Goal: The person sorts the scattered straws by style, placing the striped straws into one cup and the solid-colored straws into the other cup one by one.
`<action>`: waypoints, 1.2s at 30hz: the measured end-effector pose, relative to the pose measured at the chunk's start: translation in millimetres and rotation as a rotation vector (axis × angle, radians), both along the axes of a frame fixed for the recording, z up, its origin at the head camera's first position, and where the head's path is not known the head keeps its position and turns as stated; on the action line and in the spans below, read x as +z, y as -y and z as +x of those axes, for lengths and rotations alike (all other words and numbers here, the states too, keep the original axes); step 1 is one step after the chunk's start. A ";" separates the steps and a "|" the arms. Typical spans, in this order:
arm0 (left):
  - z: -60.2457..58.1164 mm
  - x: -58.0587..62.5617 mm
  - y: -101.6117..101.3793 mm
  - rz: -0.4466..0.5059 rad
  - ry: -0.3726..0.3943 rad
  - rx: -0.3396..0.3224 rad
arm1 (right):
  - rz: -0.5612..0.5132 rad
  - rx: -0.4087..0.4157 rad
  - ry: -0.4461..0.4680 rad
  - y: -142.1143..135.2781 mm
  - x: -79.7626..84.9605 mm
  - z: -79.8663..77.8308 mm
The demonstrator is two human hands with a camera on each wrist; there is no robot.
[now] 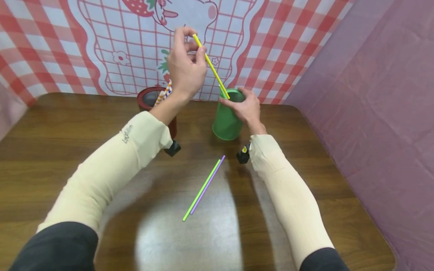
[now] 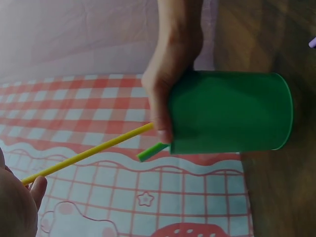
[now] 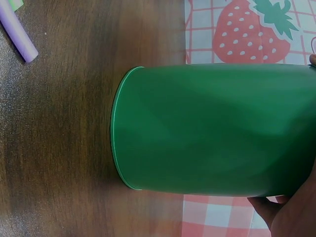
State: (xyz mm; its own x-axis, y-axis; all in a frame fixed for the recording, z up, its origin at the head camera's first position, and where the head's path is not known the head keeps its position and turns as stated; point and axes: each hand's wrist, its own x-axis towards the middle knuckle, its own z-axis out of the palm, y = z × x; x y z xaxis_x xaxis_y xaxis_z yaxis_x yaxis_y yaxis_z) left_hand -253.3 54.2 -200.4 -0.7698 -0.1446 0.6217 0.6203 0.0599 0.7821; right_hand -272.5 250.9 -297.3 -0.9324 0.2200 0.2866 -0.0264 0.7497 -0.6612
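My left hand (image 1: 188, 67) pinches a yellow straw (image 1: 211, 66) near its upper end. The straw slants down to the right, its lower tip over the mouth of a green cup (image 1: 228, 122). Around the cup's rim my right hand (image 1: 247, 108) grips, thumb on the near side and fingers across the far side. A green straw (image 2: 152, 151) pokes out of the cup beside the right thumb. In the right wrist view the cup's side fills the middle, its base toward the wooden table.
Two straws, one light green (image 1: 200, 192) and one purple (image 1: 209, 182), lie side by side on the table (image 1: 288, 150). Behind the left forearm stands a dark red container (image 1: 144, 98) holding striped straws (image 1: 162, 96). A checked cloth (image 1: 278, 56) hangs at the back.
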 end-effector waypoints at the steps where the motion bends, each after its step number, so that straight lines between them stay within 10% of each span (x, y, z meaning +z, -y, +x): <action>1: -1.8 -2.3 -1.3 -0.011 0.003 0.008 | 0.000 -0.001 0.001 0.1 0.1 -0.1; 20: -20.4 -59.5 -28.9 -0.284 0.099 0.074 | 0.008 0.004 -0.031 1.0 0.1 0.3; 36: -21.8 -81.1 -38.6 -0.448 0.144 0.075 | 0.011 -0.004 0.000 -0.8 -1.8 0.2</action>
